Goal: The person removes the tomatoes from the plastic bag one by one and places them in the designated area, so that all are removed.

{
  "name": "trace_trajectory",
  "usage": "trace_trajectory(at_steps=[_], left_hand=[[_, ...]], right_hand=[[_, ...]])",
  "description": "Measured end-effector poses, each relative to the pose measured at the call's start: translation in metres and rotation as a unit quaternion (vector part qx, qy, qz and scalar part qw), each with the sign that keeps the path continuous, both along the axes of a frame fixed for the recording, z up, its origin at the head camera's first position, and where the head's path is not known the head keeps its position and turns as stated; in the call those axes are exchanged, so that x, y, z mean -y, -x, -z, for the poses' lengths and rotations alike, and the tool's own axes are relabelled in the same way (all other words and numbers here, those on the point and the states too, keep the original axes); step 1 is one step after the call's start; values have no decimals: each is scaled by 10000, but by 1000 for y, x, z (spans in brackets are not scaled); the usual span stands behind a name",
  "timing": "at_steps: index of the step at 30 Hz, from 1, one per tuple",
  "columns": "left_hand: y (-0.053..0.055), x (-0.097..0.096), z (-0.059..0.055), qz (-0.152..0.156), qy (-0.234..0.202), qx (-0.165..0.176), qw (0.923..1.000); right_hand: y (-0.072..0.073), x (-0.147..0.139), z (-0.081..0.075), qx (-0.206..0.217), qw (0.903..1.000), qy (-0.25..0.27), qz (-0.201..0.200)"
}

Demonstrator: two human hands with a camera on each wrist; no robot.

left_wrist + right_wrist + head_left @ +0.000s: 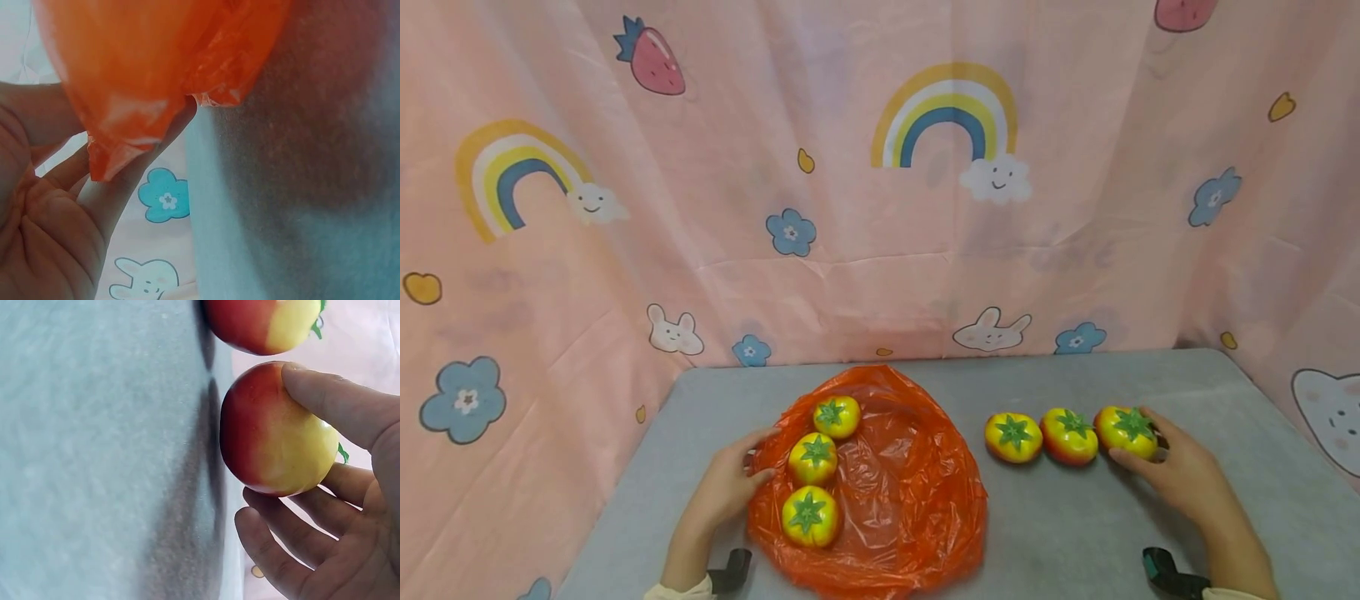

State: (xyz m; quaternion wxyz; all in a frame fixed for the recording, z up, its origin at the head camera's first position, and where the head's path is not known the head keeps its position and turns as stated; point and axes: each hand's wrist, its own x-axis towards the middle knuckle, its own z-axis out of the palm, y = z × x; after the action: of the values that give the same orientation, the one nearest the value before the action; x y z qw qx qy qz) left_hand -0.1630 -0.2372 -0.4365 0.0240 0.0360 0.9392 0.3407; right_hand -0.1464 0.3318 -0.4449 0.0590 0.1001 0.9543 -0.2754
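My left hand [730, 477] is at the left edge of a thin orange plastic bag [880, 500] that lies spread on the table. Its thumb and fingertips touch the bag and stand apart, with the crinkled edge [119, 144] between them; the thumb tip is hidden behind the film. On the bag's left part sit three yellow toy tomatoes with green star-shaped leaves, the nearest tomato [810, 517] at the front. My right hand [1180, 467] holds a red-and-yellow toy tomato [275, 431] between thumb and fingers, at the right end of a row of three.
The row's middle tomato [1070, 437] and left tomato [1013, 437] stand right of the bag on the grey table [1045, 533]. A pink patterned curtain [850, 300] hangs behind and beside the table. Black devices are strapped at both wrists.
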Motion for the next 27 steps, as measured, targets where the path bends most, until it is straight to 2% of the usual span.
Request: trace_trajectory(at_steps=[10,20,27], left_hand=[[0,-1,-1,-21,51,50,10000],[-1,-2,-2,-8,51,29,10000],[-1,-2,-2,-37,65,64,10000]], right_hand=[[1,-1,4,97,9999,32,25],[2,-2,1,177,9996,104,-189],[1,0,-1,216,9995,105,-192]])
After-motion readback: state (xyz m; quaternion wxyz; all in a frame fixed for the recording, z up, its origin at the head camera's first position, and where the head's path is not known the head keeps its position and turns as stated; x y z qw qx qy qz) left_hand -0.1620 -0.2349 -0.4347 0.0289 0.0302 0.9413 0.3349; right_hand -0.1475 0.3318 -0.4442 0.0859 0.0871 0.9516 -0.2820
